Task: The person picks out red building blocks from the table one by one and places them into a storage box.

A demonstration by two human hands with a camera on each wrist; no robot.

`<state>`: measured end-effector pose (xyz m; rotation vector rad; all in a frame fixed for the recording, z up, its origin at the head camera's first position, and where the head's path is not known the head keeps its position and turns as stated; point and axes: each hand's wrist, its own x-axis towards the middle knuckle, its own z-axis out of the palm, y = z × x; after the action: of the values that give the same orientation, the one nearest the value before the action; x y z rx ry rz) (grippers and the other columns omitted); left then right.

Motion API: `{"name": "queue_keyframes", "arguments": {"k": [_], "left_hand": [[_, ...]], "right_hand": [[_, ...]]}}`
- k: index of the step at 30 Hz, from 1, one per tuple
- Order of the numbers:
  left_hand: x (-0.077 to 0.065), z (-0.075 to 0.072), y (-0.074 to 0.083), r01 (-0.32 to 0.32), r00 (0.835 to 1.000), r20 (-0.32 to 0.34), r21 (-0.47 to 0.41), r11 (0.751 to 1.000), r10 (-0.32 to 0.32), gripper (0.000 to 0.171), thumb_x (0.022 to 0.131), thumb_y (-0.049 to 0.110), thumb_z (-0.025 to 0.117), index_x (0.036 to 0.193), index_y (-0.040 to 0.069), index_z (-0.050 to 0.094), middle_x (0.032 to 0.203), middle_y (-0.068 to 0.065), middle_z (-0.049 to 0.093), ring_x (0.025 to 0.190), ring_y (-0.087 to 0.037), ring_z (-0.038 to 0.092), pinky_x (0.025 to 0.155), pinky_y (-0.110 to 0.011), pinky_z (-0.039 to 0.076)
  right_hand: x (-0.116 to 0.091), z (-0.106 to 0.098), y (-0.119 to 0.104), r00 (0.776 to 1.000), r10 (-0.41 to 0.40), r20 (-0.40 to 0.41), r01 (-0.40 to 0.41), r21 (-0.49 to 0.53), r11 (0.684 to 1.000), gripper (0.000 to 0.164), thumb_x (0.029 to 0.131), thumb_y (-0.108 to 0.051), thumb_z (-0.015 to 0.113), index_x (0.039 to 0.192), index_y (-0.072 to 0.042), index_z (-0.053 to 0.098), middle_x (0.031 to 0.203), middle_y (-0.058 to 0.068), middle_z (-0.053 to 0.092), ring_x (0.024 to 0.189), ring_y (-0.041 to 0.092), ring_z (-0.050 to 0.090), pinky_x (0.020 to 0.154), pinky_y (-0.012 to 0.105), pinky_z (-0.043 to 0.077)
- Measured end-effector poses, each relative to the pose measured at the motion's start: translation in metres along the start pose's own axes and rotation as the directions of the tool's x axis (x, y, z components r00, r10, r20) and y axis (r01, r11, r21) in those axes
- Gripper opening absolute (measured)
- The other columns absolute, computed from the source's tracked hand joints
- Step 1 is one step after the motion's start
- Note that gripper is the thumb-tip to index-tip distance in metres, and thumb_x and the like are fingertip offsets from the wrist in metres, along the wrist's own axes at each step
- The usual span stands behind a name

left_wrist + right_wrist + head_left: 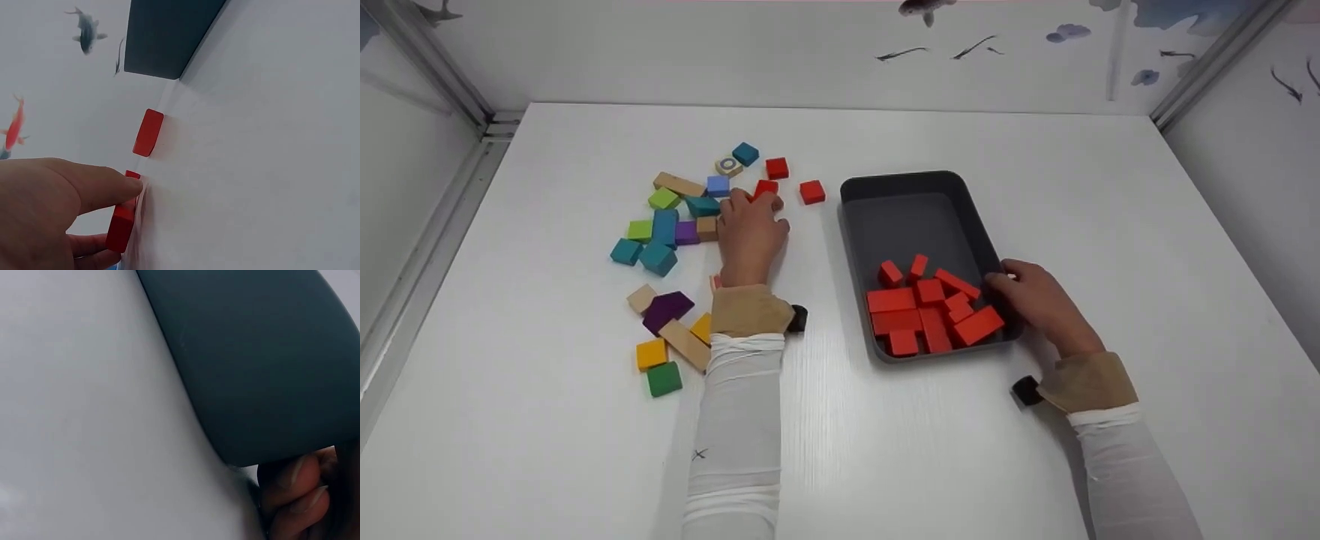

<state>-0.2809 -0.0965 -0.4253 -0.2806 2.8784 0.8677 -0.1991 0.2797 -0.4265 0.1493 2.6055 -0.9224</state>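
My left hand [751,236] reaches to the far side of the scattered blocks, its thumb and fingers about a red block [120,229]. In the left wrist view the thumb covers part of that block and two fingertips meet its other side. Two more red blocks [812,192] [777,167] lie close by. My right hand [1046,304] grips the near right corner of a dark grey tray [859,247], thumb at the rim and fingers curled against the outer wall. Several red blocks [892,300] of different sizes lie in the tray's near half.
Left of my left hand lie teal [658,259], lime green, purple, blue and plain wood blocks. Nearer me is a second group with a dark purple block [667,311], yellow blocks [651,355] and a green block [664,379]. White walls enclose the table's back and sides.
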Motion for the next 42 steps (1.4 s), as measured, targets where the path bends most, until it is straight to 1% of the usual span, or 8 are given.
{"name": "queue_keyframes", "arguments": {"k": [6,12,18,24,28,32,37,42], "left_hand": [[0.004,-0.003,0.001,0.024,0.999,-0.04,0.01,1.0,-0.024,0.031,0.103,0.017,0.064,0.133,0.015,0.057,0.143,-0.018,0.044,0.134,-0.033,0.039,0.115,-0.045,0.04],[0.007,-0.006,0.0,0.058,0.997,-0.058,0.011,0.998,-0.058,0.05,0.099,0.02,0.07,0.144,0.012,0.049,0.143,-0.018,0.052,0.129,-0.034,0.049,0.112,-0.047,0.044],[0.006,-0.012,0.002,0.075,0.997,0.008,-0.143,0.987,-0.074,0.056,0.1,0.024,0.069,0.15,0.015,0.046,0.142,-0.014,0.056,0.128,-0.029,0.054,0.112,-0.046,0.047],[0.004,-0.02,0.01,0.077,0.997,0.047,-0.293,0.953,-0.066,0.052,0.101,0.022,0.067,0.149,0.017,0.048,0.144,-0.011,0.054,0.13,-0.025,0.052,0.112,-0.038,0.049],[0.0,-0.026,0.018,0.014,1.0,-0.004,-0.356,0.934,-0.016,0.05,0.101,0.021,0.067,0.148,0.018,0.051,0.146,-0.008,0.053,0.133,-0.022,0.051,0.109,-0.034,0.052],[-0.005,-0.03,0.025,-0.073,0.997,-0.046,-0.399,0.914,0.06,0.049,0.101,0.024,0.068,0.147,0.019,0.052,0.143,-0.005,0.055,0.128,-0.02,0.054,0.103,-0.03,0.055],[-0.011,-0.033,0.035,-0.165,0.986,-0.058,-0.419,0.893,0.155,0.046,0.101,0.028,0.068,0.144,0.019,0.055,0.136,-0.005,0.057,0.121,-0.02,0.056,0.099,-0.028,0.055],[-0.018,-0.033,0.045,-0.246,0.969,-0.083,-0.426,0.87,0.233,0.044,0.1,0.031,0.068,0.14,0.019,0.058,0.132,-0.006,0.06,0.118,-0.022,0.058,0.095,-0.029,0.056]], "right_hand": [[0.001,-0.001,-0.003,1.0,-0.015,-0.01,0.015,0.008,1.0,0.05,0.107,-0.038,0.039,0.135,-0.001,0.057,0.141,0.025,0.056,0.123,0.038,0.05,0.115,0.059,0.04],[0.003,-0.001,-0.003,0.999,-0.027,-0.019,0.027,0.006,1.0,0.047,0.107,-0.038,0.041,0.131,-0.001,0.059,0.136,0.024,0.059,0.119,0.035,0.051,0.109,0.055,0.044],[0.004,-0.001,-0.001,0.999,-0.044,-0.029,0.043,-0.034,0.998,0.042,0.107,-0.036,0.041,0.122,-0.002,0.06,0.122,0.022,0.061,0.11,0.032,0.052,0.096,0.045,0.045],[0.002,0.0,-0.002,1.0,-0.023,-0.018,0.023,-0.011,1.0,0.047,0.107,-0.037,0.04,0.132,-0.001,0.057,0.133,0.024,0.059,0.115,0.034,0.052,0.103,0.05,0.046],[0.001,-0.001,0.0,1.0,-0.017,-0.005,0.017,0.009,1.0,0.053,0.107,-0.039,0.039,0.14,0.001,0.054,0.144,0.027,0.054,0.124,0.037,0.049,0.113,0.058,0.042],[0.0,-0.002,0.0,1.0,-0.021,-0.006,0.021,0.005,1.0,0.053,0.107,-0.038,0.04,0.14,0.001,0.054,0.145,0.026,0.054,0.125,0.038,0.05,0.114,0.059,0.041],[0.0,-0.001,0.0,1.0,-0.015,-0.009,0.015,0.006,1.0,0.052,0.107,-0.038,0.04,0.138,0.001,0.055,0.142,0.026,0.055,0.123,0.037,0.05,0.113,0.058,0.042],[0.0,-0.001,0.001,1.0,0.011,0.011,-0.011,0.033,0.999,0.059,0.107,-0.04,0.04,0.15,0.0,0.046,0.154,0.027,0.046,0.134,0.041,0.046,0.12,0.061,0.035]]}}
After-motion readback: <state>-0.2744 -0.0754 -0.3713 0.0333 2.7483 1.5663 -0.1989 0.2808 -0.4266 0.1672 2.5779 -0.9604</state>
